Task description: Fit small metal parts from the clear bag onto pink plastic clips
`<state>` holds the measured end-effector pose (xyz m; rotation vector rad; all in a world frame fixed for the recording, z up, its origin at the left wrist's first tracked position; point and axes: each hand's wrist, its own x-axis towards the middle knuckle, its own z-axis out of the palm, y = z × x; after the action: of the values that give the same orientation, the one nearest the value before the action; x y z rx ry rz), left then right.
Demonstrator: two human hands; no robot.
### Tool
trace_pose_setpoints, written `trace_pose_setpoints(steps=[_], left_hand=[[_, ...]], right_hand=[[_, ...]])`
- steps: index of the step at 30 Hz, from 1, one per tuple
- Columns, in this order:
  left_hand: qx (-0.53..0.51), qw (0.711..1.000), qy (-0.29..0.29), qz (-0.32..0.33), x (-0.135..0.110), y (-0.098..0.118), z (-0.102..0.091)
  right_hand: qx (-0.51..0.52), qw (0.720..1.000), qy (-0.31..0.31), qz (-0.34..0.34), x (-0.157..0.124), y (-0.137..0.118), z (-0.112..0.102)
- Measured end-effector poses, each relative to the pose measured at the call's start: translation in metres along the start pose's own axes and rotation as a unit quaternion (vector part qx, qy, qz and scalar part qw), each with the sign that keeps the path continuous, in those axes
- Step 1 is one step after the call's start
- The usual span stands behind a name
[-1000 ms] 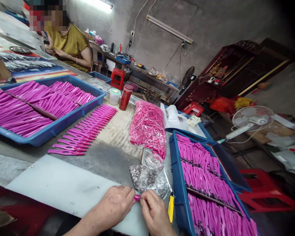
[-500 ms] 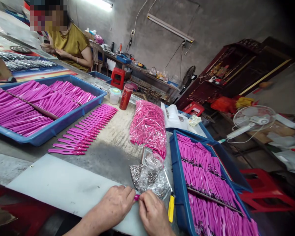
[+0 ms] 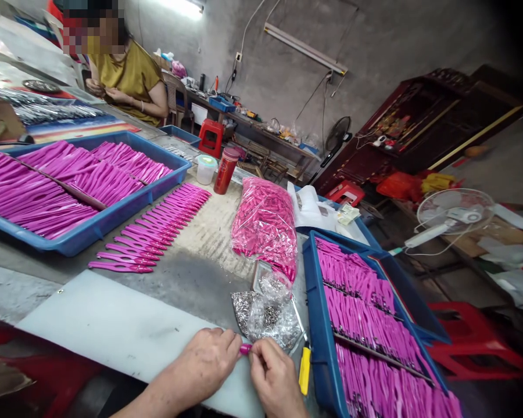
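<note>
My left hand [image 3: 211, 357] is closed round a magenta plastic piece [image 3: 245, 349]; only its short glossy end sticks out past the fingers. My right hand [image 3: 273, 371] pinches at that end, and whatever small part its fingertips hold is hidden. Both hands are above the front edge of a pale board [image 3: 126, 316]. Just beyond them lies an open clear bag of small metal pins [image 3: 268, 316]. A screwdriver with a yellow handle [image 3: 304, 370] rests right of my right hand. Finished-looking magenta pieces [image 3: 157, 229] lie in a slanting row on the table.
Blue trays of magenta pieces stand left [image 3: 126, 208] and right [image 3: 320, 348]. A filled clear bag of pink parts [image 3: 265, 226], a red flask [image 3: 226, 171] and a lidded tub [image 3: 206, 170] stand farther back. Across the table a person [image 3: 135, 81] sits with both hands raised together.
My right hand has shifted slightly right, away from the left, so a little more of the magenta piece shows between them. The whole view has moved slightly.
</note>
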<state>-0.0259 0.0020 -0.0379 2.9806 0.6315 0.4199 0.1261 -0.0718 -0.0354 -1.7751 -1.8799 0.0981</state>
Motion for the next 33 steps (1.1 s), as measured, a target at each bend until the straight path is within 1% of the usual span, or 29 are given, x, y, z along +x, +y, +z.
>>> trace_pose_setpoints(steps=[2,5,7,11,13,22,25,27,33], left_hand=[[0.001,1.000,-0.012,0.001,0.000,0.000,0.000],[0.000,1.000,-0.022,0.004,0.001,0.000,0.000],[-0.002,1.000,-0.024,0.007,0.001,0.000,0.001],[0.002,1.000,-0.014,0.006,0.000,0.001,0.004],[0.006,1.000,-0.010,0.006,-0.001,0.001,0.005],[0.002,1.000,-0.025,0.010,0.000,0.000,0.002],[0.002,0.999,-0.030,0.013,0.000,0.001,0.000],[0.003,0.999,-0.033,0.009,0.001,0.001,0.000],[0.016,0.999,-0.027,0.008,0.001,0.001,0.004]], right_hand=[[0.001,1.000,-0.005,0.006,-0.002,0.001,0.002],[-0.028,1.000,-0.004,-0.012,-0.005,0.001,0.003],[-0.041,0.999,-0.005,-0.012,-0.005,0.000,0.004],[-0.035,0.999,-0.012,0.036,-0.002,-0.002,0.006],[-0.037,0.998,-0.015,0.046,0.000,-0.004,0.007],[-0.060,0.998,-0.015,0.026,0.000,-0.003,0.009],[-0.065,0.997,-0.009,0.029,0.001,-0.004,0.008],[-0.069,0.997,-0.007,0.028,0.004,-0.006,0.006],[-0.070,0.997,0.003,-0.015,0.013,-0.015,-0.005]])
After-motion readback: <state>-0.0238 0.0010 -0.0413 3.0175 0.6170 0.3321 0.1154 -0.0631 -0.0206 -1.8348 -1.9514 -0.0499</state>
